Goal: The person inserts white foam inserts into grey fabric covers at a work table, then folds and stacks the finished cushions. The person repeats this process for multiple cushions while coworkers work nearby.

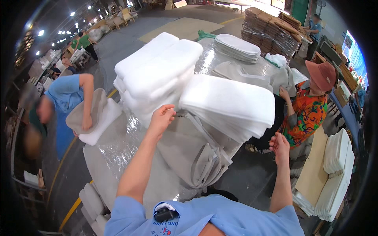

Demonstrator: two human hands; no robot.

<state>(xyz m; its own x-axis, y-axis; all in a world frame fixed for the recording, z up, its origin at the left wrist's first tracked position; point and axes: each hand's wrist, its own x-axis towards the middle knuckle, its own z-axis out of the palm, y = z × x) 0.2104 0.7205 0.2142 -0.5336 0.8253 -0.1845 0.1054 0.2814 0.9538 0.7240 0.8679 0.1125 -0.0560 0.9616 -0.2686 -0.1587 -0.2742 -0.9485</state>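
Note:
My left hand (162,118) is raised over the table, its fingers curled together in front of the tall stack of white padding (157,67). My right hand (279,147) is held out to the right with its fingertips pinched, just beyond the corner of a lower stack of white pads (228,102). Whatever is between the fingers of either hand is too small to make out. Below my left hand, folded grey fabric covers (189,153) lie in a loose pile on the plastic-wrapped table (114,157).
At left a person in blue (65,94) handles a grey cover with white padding (100,126). At right a person in a patterned top (309,106) holds grey fabric. Stacked grey cushions (237,49) lie at the table's far end. White sheets (334,181) stand at lower right.

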